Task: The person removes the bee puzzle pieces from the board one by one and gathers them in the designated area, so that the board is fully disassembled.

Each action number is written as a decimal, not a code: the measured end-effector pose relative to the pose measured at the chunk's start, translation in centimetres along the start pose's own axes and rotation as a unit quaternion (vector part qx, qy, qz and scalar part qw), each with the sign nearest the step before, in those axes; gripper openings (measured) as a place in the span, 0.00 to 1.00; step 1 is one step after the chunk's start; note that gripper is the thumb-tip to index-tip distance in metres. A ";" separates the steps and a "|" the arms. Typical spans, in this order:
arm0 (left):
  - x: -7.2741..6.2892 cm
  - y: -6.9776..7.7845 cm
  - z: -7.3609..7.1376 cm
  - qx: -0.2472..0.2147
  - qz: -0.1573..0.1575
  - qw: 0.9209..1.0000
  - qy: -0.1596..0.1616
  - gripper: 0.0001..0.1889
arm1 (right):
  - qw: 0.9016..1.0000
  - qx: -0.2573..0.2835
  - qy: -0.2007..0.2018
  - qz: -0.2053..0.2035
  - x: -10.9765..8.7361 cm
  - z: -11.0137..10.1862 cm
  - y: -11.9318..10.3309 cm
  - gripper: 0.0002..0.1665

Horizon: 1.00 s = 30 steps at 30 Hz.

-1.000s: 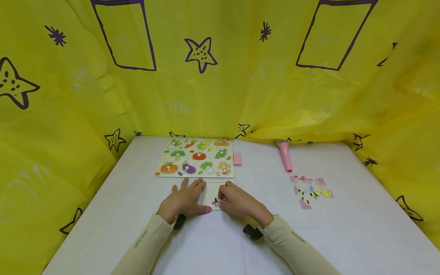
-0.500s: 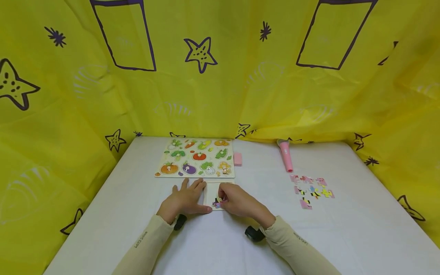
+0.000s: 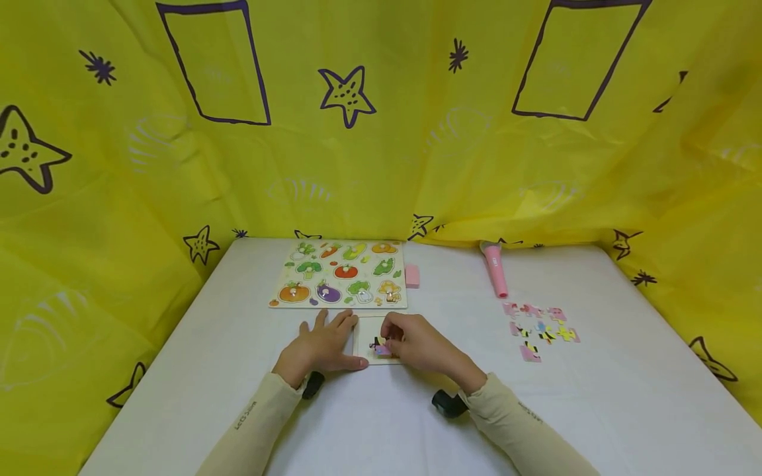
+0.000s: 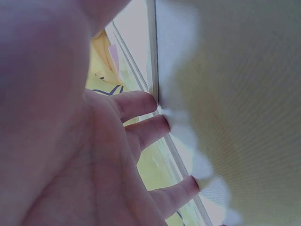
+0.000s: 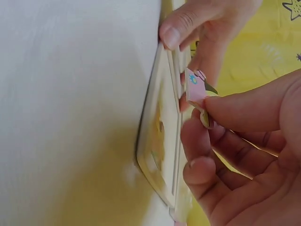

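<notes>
In the head view a small pale puzzle tray (image 3: 366, 325) lies in front of the person. My right hand (image 3: 421, 342) is over its right half and pinches a pink jigsaw puzzle piece (image 5: 195, 88) between thumb and fingers. The right wrist view has that piece tilted up, apart from the tray. My left hand (image 3: 321, 345) lies spread at the tray's left side, its thumb on the near left corner. Left fingertips touch an edge in the left wrist view. Most of the tray's right side is hidden behind the right hand.
A vegetable knob puzzle board (image 3: 342, 274) lies just behind the tray, with a pink block (image 3: 412, 276) at its right. Several loose jigsaw pieces (image 3: 530, 354) are on the right of the table, near a pink toy microphone (image 3: 495, 270). A yellow curtain (image 3: 381, 165) surrounds the table.
My right hand has lifted slightly and shifted right, so more of the pinched puzzle piece shows. The left hand stays in place, and the loose pieces have not moved.
</notes>
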<state>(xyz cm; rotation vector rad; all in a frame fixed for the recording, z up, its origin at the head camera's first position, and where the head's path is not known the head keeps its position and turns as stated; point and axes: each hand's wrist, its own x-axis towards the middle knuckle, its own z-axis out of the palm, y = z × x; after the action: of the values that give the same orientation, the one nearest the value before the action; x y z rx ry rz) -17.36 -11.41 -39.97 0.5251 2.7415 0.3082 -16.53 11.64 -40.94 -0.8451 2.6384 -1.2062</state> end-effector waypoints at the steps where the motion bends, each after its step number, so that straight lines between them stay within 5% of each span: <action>1: 0.0 0.0 0.0 0.000 -0.001 1.000 0.000 0.50 | 1.000 0.004 0.002 0.003 -0.1 -0.2 0.1 0.09; 30: -0.2 -0.2 -0.1 -0.017 -0.003 1.000 -0.007 0.51 | 0.993 0.034 0.089 0.065 -5.1 -5.3 3.3 0.05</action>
<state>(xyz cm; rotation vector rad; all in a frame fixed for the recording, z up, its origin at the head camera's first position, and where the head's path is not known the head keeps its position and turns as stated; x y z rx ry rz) -17.27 -11.67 -39.86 0.5083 2.7183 0.3464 -15.42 19.64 -40.36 -0.5693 2.7206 -1.3865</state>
